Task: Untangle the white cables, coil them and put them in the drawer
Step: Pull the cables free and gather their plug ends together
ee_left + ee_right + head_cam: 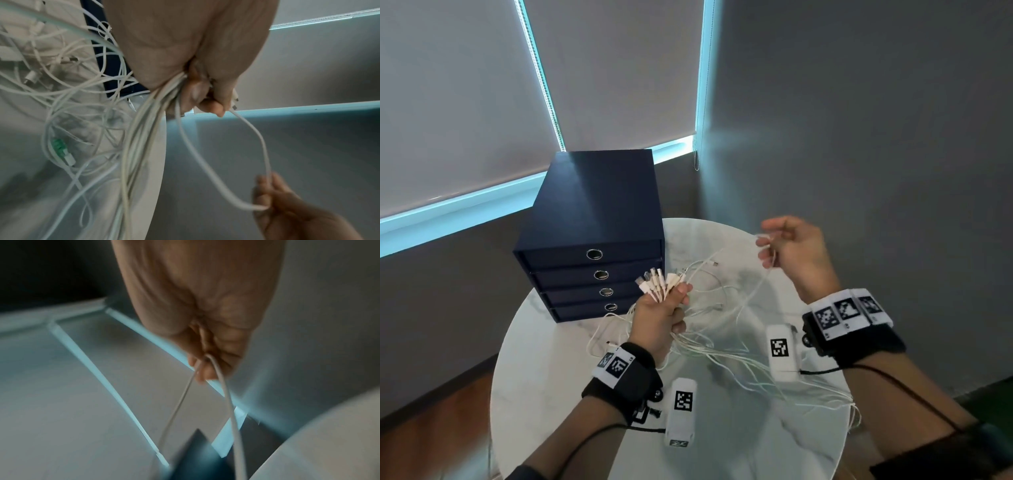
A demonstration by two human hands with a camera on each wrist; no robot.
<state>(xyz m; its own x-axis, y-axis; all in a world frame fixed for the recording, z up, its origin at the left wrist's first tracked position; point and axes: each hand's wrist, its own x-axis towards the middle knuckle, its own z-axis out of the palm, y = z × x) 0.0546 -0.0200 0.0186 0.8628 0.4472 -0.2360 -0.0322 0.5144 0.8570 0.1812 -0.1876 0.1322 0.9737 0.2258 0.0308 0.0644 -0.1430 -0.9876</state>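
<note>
My left hand (664,308) grips a bundle of white cables (715,349) above the table, with their plug ends (657,282) fanned out above the fist. The left wrist view shows that fist (195,91) closed round the strands, which trail down in a tangle (82,100). My right hand (787,250) is raised at the right and pinches a loop of one white cable (763,277). The right wrist view shows the loop (207,369) hanging from the fingers. The dark blue drawer unit (592,219) stands at the table's back left, all drawers closed.
The round white marble table (558,394) holds loose cable strands that spill over its right edge (849,411). Grey roller blinds (465,102) and a grey wall (859,137) stand behind. A wooden floor (431,428) shows at lower left.
</note>
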